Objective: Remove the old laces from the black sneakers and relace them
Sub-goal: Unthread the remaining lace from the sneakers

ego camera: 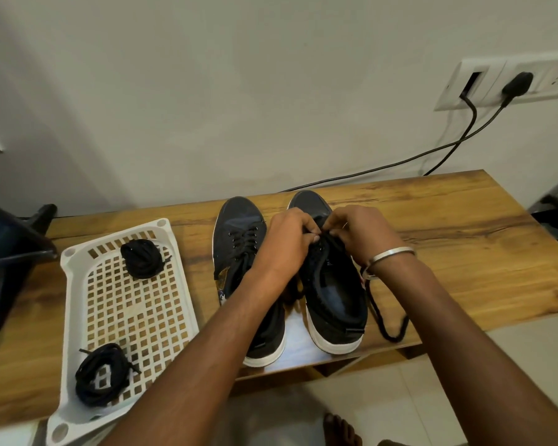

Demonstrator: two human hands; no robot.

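2 black sneakers stand side by side on the wooden counter (448, 252), toes toward the wall. The left sneaker (242, 252) is laced, its lace crossing through the eyelets. The right sneaker (332, 291) sits just beside it, heel near the counter's front edge, on a white sheet (297, 346) that lies under both heels.

Both hands meet over the eyelets of the right sneaker. The left hand (287, 243) has its fingers curled, the grip pinched on the black lace (388, 320) at the shoe's throat. The right hand (361, 233), with a metal bangle (390, 255) on its wrist, also curls its fingertips onto the lace; the exact pinch is partly hidden, but it seems to hold the same lace. A loose length of that lace trails off the shoe's right side and loops on the counter near the front edge.

To the left lies a white perforated tray (78, 304), overhanging the front edge. It holds 2 bundles of black laces: 1 coiled bundle (142, 259) at the far end, another bundle (102, 375) at the near end.

A wall socket (503, 85) carries a black plug (517, 83) and cable.
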